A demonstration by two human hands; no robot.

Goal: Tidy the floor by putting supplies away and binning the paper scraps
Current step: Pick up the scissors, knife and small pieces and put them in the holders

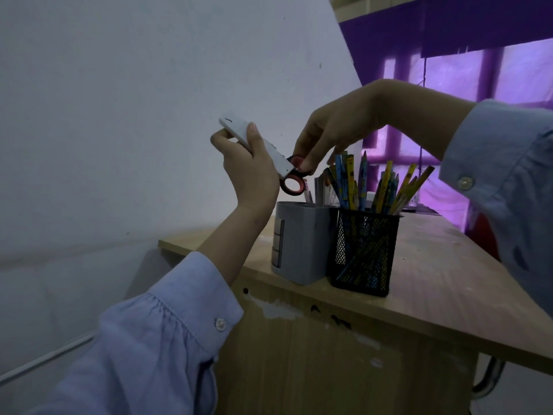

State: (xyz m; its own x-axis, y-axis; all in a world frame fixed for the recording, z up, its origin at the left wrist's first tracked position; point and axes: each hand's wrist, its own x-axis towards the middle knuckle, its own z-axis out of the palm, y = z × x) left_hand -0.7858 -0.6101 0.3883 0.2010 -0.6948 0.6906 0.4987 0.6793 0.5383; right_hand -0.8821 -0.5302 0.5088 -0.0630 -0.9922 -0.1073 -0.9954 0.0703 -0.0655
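My left hand [250, 172] is raised above the desk and grips a flat white sheath [257, 142] that covers the blades of a pair of scissors. The red and black scissor handles [294, 179] stick out of the sheath's lower end. My right hand [332, 133] reaches in from the right and pinches the upper handle loop with thumb and fingers. Just below stands a grey plastic pen holder [302, 244]. To its right a black mesh cup [363, 250] holds several coloured pencils [359, 184].
Both holders stand near the front left corner of a wooden desk [449, 280], which has a worn front panel. A pale wall fills the left. A purple curtain [478, 70] hangs over a window at the back right.
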